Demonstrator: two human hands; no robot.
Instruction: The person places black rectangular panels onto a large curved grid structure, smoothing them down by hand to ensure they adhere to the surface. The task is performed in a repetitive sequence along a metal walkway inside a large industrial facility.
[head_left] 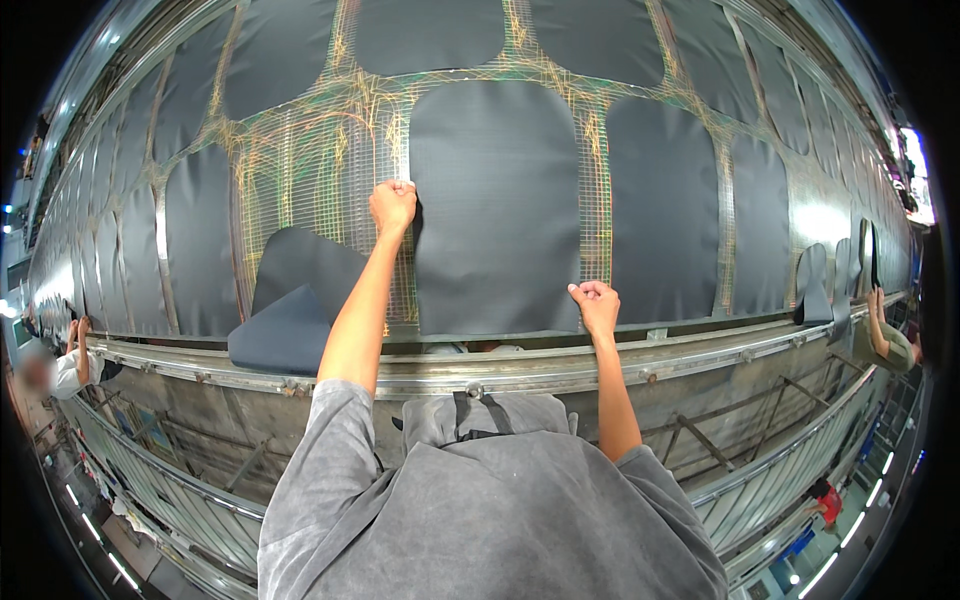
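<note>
In front of me lies a dark grey rounded sheet panel [495, 210], smooth and apparently flexible, on a wire-mesh bed [300, 170]. My left hand [392, 207] is closed at the panel's left edge, where a dark shadow shows under the rim. Lower down, my right hand [597, 305] pinches the panel's right edge near its bottom corner. The exact grip of the fingertips is partly hidden. Left of my left forearm, a folded dark sheet [290, 318] hangs over the front edge of the bed, its bluish underside turned up.
Similar panels [662, 200] lie in rows across the mesh. A metal rail [520, 375] runs along the front edge. Co-workers stand at the far left [72, 370] and far right [885, 335], hands at the bed. Loose orange and green threads cover the mesh between panels.
</note>
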